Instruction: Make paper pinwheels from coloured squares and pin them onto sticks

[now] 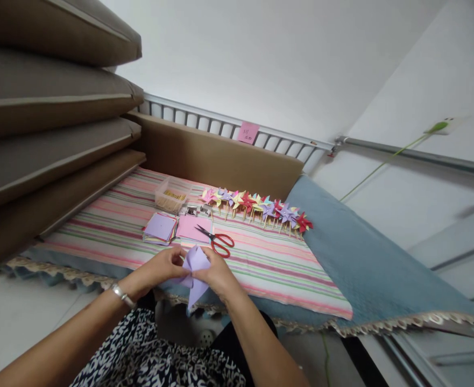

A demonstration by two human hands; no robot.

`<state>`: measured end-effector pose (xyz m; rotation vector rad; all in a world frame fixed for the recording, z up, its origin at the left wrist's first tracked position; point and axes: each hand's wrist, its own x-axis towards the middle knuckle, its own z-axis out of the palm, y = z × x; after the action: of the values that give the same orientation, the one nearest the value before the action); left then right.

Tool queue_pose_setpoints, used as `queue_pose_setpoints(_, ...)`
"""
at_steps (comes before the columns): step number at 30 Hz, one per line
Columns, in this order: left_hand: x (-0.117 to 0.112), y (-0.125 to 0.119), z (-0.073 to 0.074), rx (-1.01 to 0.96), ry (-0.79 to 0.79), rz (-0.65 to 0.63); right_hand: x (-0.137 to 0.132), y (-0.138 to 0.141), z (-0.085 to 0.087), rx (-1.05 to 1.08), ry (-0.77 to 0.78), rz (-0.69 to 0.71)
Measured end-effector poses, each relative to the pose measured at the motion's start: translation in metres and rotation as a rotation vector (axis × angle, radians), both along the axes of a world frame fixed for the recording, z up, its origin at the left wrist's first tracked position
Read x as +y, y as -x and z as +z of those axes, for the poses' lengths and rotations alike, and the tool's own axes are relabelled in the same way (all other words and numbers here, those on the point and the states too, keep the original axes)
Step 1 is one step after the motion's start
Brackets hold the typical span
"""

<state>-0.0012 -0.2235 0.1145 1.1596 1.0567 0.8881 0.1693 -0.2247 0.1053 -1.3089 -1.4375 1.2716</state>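
A purple paper pinwheel (197, 261), partly folded, is held between both hands just in front of the cloth's near edge. My left hand (170, 264) pinches it from the left, thumb near the middle. From the other side my right hand (217, 272) grips it, its thumb also close to the centre. Past the hands lie red-handled scissors (216, 240), their blades resting over pink paper sheets (189, 226). Left of those is a stack of coloured paper squares (160, 226) with a purple one on top.
A clear plastic box (168, 199) holds thin sticks. Behind the scissors, finished pinwheels (256, 204) on sticks lie in a row across the striped cloth (269, 271). Stacked cushions (59, 118) rise at the left. A pink note (248, 132) hangs on the rail.
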Motion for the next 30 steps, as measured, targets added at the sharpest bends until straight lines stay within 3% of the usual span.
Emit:
queue_pose_setpoints(4,-0.014,0.001,-0.002,-0.193,0.036,0.103,0.001,-0.003,-0.004,0.137,0.027,-0.100)
queue_pose_setpoints(8,-0.029,-0.012,-0.017,-0.405,0.087,0.030,-0.001,0.005,-0.005,0.254,0.021,-0.176)
queue_pose_setpoints(10,-0.031,-0.021,-0.023,-0.454,0.095,0.060,-0.004,0.011,-0.005,0.297,0.019,-0.201)
queue_pose_setpoints(15,-0.028,-0.031,-0.027,-0.503,0.143,0.198,-0.014,0.021,-0.001,0.389,0.017,-0.227)
queue_pose_setpoints(23,-0.028,-0.027,-0.024,-0.466,0.160,0.283,-0.020,0.025,-0.002,0.461,0.023,-0.169)
queue_pose_setpoints(26,-0.024,-0.018,-0.022,-0.414,0.171,0.325,-0.024,0.019,-0.008,0.326,-0.050,-0.174)
queue_pose_setpoints(30,-0.018,-0.006,-0.015,-0.392,0.183,0.361,-0.041,0.003,-0.018,-0.184,-0.515,-0.204)
